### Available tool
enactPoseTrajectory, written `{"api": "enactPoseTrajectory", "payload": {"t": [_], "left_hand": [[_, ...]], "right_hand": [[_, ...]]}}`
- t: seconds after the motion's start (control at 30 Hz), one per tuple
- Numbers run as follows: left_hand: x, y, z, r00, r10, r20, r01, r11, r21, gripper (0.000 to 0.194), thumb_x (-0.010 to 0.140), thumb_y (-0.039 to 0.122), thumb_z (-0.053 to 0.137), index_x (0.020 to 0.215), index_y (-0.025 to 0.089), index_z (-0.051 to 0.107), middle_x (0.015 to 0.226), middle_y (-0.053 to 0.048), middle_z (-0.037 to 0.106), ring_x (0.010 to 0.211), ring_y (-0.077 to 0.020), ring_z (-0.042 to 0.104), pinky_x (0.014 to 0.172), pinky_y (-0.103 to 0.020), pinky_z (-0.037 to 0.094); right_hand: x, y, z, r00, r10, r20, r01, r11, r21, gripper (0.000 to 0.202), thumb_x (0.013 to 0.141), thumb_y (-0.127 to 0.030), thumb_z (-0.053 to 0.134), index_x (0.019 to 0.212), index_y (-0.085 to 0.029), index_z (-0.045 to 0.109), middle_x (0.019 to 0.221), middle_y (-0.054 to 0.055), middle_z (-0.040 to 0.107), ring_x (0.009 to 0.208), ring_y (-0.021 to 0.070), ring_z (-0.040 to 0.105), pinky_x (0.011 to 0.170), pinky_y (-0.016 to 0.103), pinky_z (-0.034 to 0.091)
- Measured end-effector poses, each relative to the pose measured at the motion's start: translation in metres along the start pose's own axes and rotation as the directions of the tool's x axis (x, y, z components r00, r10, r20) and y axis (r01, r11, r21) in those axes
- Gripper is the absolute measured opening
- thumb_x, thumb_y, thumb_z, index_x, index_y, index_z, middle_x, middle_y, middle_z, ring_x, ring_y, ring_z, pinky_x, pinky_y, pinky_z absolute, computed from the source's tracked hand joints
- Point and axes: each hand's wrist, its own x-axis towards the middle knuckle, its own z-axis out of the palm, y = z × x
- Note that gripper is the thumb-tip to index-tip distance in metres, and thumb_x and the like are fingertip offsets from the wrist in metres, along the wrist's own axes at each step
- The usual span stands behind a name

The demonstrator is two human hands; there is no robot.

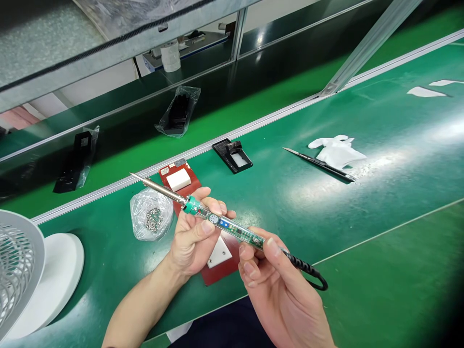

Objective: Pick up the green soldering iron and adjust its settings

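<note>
Hands meet over the green counter [380, 203], and between them we hold a soldering iron [217, 224] level above a red mat [188, 186] that lies near the counter's far rail. Our left hand [192, 237] closes thumb and fingers around the front of the clear barrel, just behind the teal collar; our right hand [268, 270] pinches the rear of the barrel where the black cord [308, 273] leaves it. The metal tip points away to the far left, over a clear bag of small metal parts [151, 215].

We judge the iron light and stiff, easy to steer with fingertips, though the clear shell looks smooth and may slip, and the circuit board inside it suggests gentle pressure. The barrel is the place to take hold; the bare metal shaft and tip we would leave alone, since we cannot tell whether they are hot. The cord is limp and will drag a little.

Further along the counter lie black tweezers [319, 164] beside a white glove [337, 151], with a white fan [21, 270] at the left edge.
</note>
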Motion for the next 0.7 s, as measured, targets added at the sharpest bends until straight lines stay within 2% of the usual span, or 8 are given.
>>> {"api": "enactPoseTrajectory", "payload": {"t": [0.37, 0.5, 0.7], "left_hand": [[0.0006, -0.0014, -0.0017, 1.000, -0.010, 0.013, 0.011, 0.999, -0.032, 0.037, 0.082, 0.010, 0.069, 0.115, 0.030, 0.071, 0.093, 0.004, 0.066, 0.098, -0.0086, 0.062, 0.101, -0.028, 0.052], [0.0002, -0.0010, -0.0036, 0.997, -0.024, 0.069, 0.024, 1.000, 0.003, 0.035, 0.084, 0.014, 0.069, 0.115, 0.028, 0.070, 0.104, 0.002, 0.067, 0.104, -0.0105, 0.062, 0.103, -0.029, 0.051], [0.0006, -0.0024, -0.0041, 0.993, -0.050, 0.104, 0.049, 0.999, 0.009, 0.035, 0.084, 0.014, 0.067, 0.117, 0.027, 0.069, 0.107, 0.002, 0.068, 0.106, -0.0105, 0.062, 0.106, -0.028, 0.049]], "right_hand": [[0.0005, 0.0001, -0.0006, 1.000, -0.017, 0.025, 0.017, 1.000, 0.014, 0.029, 0.085, -0.037, 0.087, 0.093, -0.017, 0.069, 0.076, 0.003, 0.057, 0.062, 0.0121, 0.053, 0.058, 0.018, 0.057], [-0.0001, 0.0001, -0.0014, 0.999, -0.038, 0.015, 0.038, 0.999, -0.014, 0.030, 0.084, -0.039, 0.087, 0.092, -0.017, 0.068, 0.074, 0.003, 0.056, 0.062, 0.0140, 0.053, 0.056, 0.021, 0.057], [-0.0015, -0.0013, -0.0028, 0.997, -0.065, 0.027, 0.066, 0.998, -0.022, 0.024, 0.088, -0.037, 0.085, 0.096, -0.020, 0.071, 0.079, 0.004, 0.058, 0.064, 0.0127, 0.054, 0.061, 0.020, 0.057]]}}
